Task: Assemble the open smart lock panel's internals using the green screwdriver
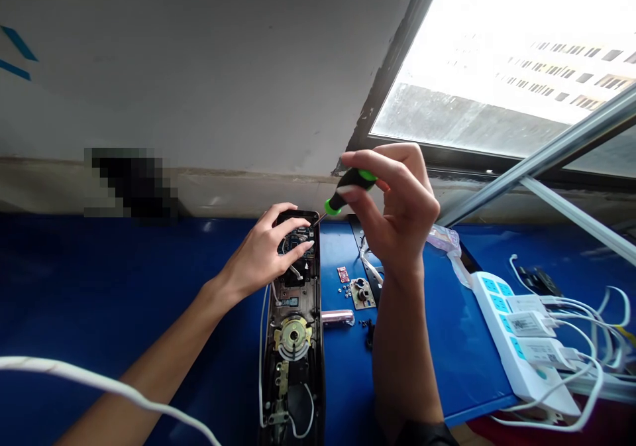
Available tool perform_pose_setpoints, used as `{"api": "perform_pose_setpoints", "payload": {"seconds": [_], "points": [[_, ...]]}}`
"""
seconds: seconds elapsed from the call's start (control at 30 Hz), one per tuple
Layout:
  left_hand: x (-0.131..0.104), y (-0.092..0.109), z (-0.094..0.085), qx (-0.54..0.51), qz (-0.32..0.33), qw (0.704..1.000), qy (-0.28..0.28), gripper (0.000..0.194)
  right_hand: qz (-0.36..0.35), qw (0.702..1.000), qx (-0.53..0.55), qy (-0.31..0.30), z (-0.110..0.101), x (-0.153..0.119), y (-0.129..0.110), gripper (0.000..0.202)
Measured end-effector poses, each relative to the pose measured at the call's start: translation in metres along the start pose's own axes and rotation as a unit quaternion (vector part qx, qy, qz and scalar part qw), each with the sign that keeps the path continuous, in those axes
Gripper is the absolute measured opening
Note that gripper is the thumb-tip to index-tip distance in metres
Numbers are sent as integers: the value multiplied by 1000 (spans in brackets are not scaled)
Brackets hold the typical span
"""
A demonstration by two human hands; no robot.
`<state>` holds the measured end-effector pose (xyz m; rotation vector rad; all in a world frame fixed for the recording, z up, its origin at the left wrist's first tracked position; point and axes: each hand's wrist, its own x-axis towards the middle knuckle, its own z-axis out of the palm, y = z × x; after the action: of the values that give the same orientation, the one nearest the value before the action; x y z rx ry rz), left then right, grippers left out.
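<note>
1. Blue table (124, 260), and on it lies the case (309, 303), open, board (298, 238) inside.
2. Left hand (265, 250) spreads over the board; right hand (397, 201) grips a screwdriver (339, 201), angled at the far corner.
3. Partway, it seems: board seated, screws (344, 290) loose alongside.

I'm seeing a grey wall (223, 68) standing behind the blue counter (124, 267), with blue tape (18, 43) clinging at far left. Through the window (472, 8), I'm making out a building (551, 68). A metal bar (546, 153) is slanting past the glass's lower right. Below it, chargers (529, 325) are sitting in a white power strip (534, 381), their cables (561, 428) looping over one another. A white cord (54, 366) is crossing the lower left corner.
</note>
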<state>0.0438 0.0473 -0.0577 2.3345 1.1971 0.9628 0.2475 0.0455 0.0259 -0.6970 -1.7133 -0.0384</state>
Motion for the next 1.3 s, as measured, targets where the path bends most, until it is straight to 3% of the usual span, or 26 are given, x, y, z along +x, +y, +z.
{"api": "perform_pose_setpoints", "payload": {"seconds": [0.17,0.4,0.6,0.8,1.0,1.2,1.3], "points": [[1,-1,1,4,1,1000,1,33,-6,997,54,-55,-1,0,2,38],[0,-1,0,12,5,1000,-2,35,-7,1000,31,2,-3,1,4,24],[1,0,0,13,9,1000,-2,34,13,989,124,-83,-3,0,0,43],[0,0,1,18,10,1000,-4,34,11,1000,28,7,-1,-3,2,25],[-1,-1,0,22,17,1000,0,34,47,989,127,-62,0,-1,-3,40],[0,-1,2,18,17,1000,1,34,16,997,69,7,0,-1,1,22],[0,-1,2,19,18,1000,6,32,40,995,74,-53,-3,-1,-2,32]]}}
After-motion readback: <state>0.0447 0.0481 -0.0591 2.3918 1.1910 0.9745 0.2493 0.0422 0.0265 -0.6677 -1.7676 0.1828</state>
